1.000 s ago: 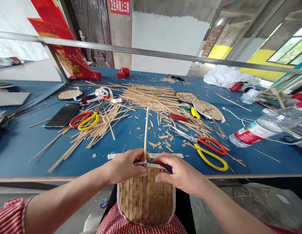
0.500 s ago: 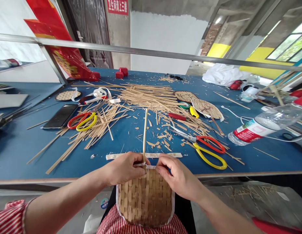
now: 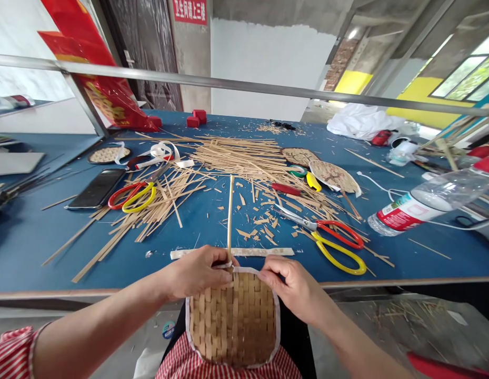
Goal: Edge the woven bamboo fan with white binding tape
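A woven bamboo fan with white edging rests upright against my lap, below the table edge. Its thin pale handle stick points away over the table. My left hand is closed on the fan's top edge at the base of the stick, thumb in front. With thumb and fingers, my right hand pinches the white edging at the upper right corner. Just beyond the hands lies a whitish strip on the blue table.
Scissors with red and yellow handles lie at right, another pair at left beside a phone. Bamboo strips spread across the middle. A plastic bottle leans at right. White tape sits behind the left scissors.
My right hand has slid right along the fan's edging, away from the stick, exposing more white border. The fan and stick have shifted slightly left; my left hand stays at the stick's base.
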`<state>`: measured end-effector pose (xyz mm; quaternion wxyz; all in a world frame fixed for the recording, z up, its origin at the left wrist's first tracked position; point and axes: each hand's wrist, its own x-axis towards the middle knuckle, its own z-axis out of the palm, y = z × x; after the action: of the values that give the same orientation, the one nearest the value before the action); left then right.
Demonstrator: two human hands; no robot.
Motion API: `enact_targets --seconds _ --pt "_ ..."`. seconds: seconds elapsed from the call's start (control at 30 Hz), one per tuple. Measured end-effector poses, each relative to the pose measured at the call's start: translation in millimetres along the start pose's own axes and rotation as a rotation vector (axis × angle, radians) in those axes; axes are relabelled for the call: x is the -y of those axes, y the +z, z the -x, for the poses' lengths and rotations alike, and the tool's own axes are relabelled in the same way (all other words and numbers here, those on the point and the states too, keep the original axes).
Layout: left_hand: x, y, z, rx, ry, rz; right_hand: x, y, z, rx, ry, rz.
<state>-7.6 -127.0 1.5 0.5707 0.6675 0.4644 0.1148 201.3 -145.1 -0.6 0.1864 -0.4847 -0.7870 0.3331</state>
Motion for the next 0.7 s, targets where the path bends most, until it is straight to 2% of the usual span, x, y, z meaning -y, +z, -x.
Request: enact_targets --seconds 0.1,0.17,0.33,0.57,0.7 --pt "-1.7 -0.5 -0.5 -0.009 -0.006 0.030 -0.6 5.8 -1.5 -0.073 0.007 0.030" --pt "-6.9 -4.1 0.8 -0.015 -0.019 0.098 -1.8 3.5 -4.2 -0.082 0.029 -0.031" --pt "-25.9 -20.3 6.4 -0.090 0.016 0.359 -1.7 -19.6 -16.7 -0.079 0.092 -0.247" --pt "-30.5 -28.3 -5.2 -0.214 0.153 0.614 5.8 -41.1 -49.7 -0.172 -0.016 -0.062" --pt "-33.7 -37.7 -21.1 -0.255 0.184 0.801 6.2 -66.7 -80.5 -0.145 -0.023 -0.157"
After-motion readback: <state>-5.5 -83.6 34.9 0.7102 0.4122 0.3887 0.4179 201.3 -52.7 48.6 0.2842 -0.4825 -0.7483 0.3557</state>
